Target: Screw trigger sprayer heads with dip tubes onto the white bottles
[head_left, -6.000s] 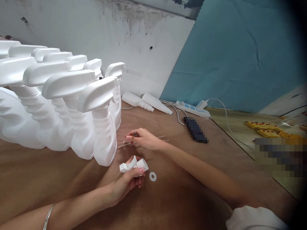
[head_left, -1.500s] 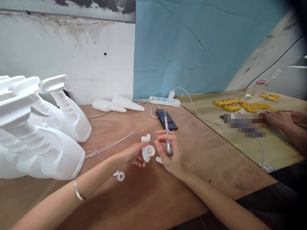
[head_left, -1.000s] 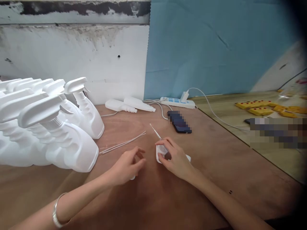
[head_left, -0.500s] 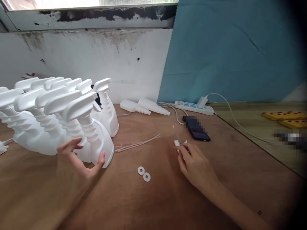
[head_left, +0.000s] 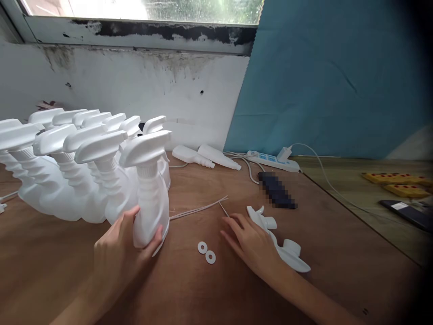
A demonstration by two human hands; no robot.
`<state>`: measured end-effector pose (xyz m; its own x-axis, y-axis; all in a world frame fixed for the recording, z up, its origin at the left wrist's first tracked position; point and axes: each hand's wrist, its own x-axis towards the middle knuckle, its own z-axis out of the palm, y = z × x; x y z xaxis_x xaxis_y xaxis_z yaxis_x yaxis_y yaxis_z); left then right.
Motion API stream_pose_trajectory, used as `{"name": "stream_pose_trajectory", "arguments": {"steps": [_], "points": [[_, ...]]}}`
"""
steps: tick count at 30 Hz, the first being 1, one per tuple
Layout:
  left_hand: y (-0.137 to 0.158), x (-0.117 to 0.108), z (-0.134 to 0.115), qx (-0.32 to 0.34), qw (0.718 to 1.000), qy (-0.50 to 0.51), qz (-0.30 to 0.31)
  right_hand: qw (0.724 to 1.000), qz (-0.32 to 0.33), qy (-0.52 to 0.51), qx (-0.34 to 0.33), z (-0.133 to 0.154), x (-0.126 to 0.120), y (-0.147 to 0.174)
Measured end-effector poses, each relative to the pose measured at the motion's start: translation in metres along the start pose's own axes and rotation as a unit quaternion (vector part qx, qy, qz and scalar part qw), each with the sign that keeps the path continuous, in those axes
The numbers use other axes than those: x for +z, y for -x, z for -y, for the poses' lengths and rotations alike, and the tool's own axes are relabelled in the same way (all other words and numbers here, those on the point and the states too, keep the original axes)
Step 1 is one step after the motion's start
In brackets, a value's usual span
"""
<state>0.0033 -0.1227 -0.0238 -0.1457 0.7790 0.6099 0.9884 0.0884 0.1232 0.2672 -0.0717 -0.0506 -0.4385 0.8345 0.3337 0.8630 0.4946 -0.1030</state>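
A white spray bottle with its trigger head fitted stands at the front right of a group of similar bottles. My left hand is closed round its lower body, thumb on the right side. My right hand is over the table with a thin white tube sticking out from its fingertips. Beside and partly behind that hand lie two loose white trigger heads. Two white washers rest between my hands. Several thin white tubes lie on the wood beyond them.
Two white bottles lie on their sides near the wall. A power strip with a plugged-in charger and cables sits at the back. A dark phone lies before it. Yellow strips with red dots are at the far right.
My left hand has moved from open beside the bottles to gripping the front one, which now stands nearer me. My right hand has shifted left and nearer me, uncovering the trigger heads.
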Motion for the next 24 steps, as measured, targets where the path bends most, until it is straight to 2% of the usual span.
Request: {"name": "stream_pose_trajectory", "arguments": {"steps": [2, 4, 6, 8, 10, 11, 13, 18, 20, 24], "points": [[0.005, -0.002, -0.005, 0.059, 0.996, 0.026, -0.054, 0.986, -0.011, -0.167, 0.019, 0.012, -0.017, 0.000], [0.007, -0.002, -0.011, 0.117, 0.989, 0.041, -0.081, 0.941, 0.012, -0.334, 0.057, 0.027, -0.033, 0.000], [0.008, -0.001, -0.017, 0.175, 0.979, 0.047, -0.092, 0.873, 0.018, -0.481, 0.077, 0.041, -0.046, -0.001], [0.009, 0.000, -0.022, 0.222, 0.968, 0.050, -0.105, 0.789, 0.008, -0.606, 0.106, 0.052, -0.054, -0.004], [0.011, 0.002, -0.025, 0.249, 0.959, 0.057, -0.121, 0.704, -0.011, -0.688, 0.175, 0.058, -0.060, -0.009], [0.013, 0.002, -0.027, 0.259, 0.955, 0.062, -0.129, 0.670, -0.021, -0.710, 0.215, 0.060, -0.063, -0.012], [0.015, 0.004, -0.029, 0.274, 0.949, 0.070, -0.142, 0.624, -0.039, -0.728, 0.280, 0.062, -0.066, -0.018], [0.011, 0.011, -0.031, 0.285, 0.948, 0.100, -0.103, 0.530, -0.105, -0.766, 0.350, 0.054, -0.069, -0.032], [0.007, 0.012, -0.027, 0.304, 0.939, 0.141, -0.082, 0.503, -0.142, -0.771, 0.363, 0.046, -0.070, -0.037], [0.003, 0.007, -0.021, 0.303, 0.918, 0.254, -0.035, 0.481, -0.159, -0.770, 0.388, 0.031, -0.073, -0.045]]}}
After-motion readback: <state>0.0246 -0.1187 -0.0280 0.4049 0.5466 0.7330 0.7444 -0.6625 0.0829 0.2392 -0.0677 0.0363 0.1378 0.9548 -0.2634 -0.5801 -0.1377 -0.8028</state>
